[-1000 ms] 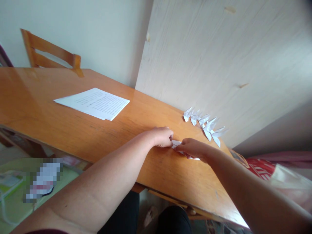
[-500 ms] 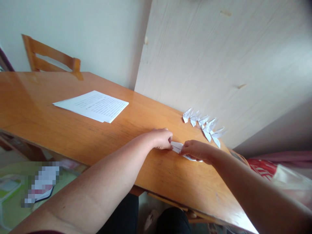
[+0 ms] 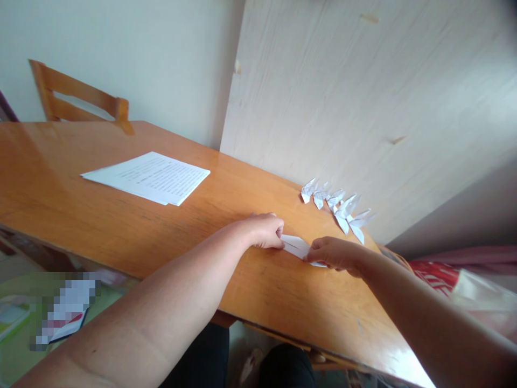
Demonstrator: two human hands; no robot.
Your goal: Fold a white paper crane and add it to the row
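A folded strip of white paper (image 3: 295,246) lies flat on the wooden table (image 3: 250,280), with a crease line running along its middle. At its left end my left hand (image 3: 269,230) is closed, thumb and fingers pinching the paper. My right hand (image 3: 329,253) is closed on the strip's right part, fingertips pressed against it, and covers some of it. Beyond my right hand stands a row of several folded white paper figures (image 3: 342,215) with pointed tips, close to the panel.
A stack of printed sheets (image 3: 149,178) rests on the table's left half. Behind it is a wooden chair (image 3: 84,97). A pale panel (image 3: 323,97) rises along the far edge. Red and white bags (image 3: 440,277) sit off the table's right end.
My right hand has slid slightly to the right along the paper, uncovering more of its middle. My left hand keeps its place at the left end. The view has shifted a little.
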